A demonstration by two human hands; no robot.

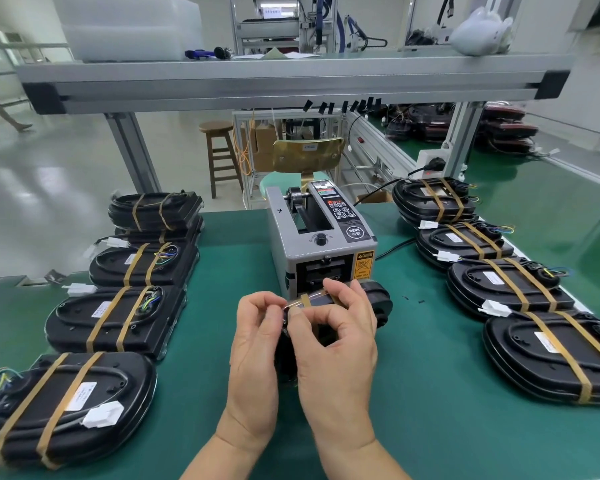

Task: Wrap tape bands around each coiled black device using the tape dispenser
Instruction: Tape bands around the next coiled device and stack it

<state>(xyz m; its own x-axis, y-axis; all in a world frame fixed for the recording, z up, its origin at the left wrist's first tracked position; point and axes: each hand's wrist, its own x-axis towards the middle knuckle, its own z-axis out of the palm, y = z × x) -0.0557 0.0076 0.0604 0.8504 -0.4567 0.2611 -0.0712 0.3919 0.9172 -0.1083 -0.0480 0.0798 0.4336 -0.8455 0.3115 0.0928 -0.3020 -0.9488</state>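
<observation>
Banding in progress. The black device (378,301) sits at 6 o'clock of the tape dispenser (321,237), just beside it. Fingers of the left hand (257,344) pinch the tape strip (305,299); those of the right hand (340,344) grip the device. Next, probably: draw strip taut around, press its end flat.
</observation>
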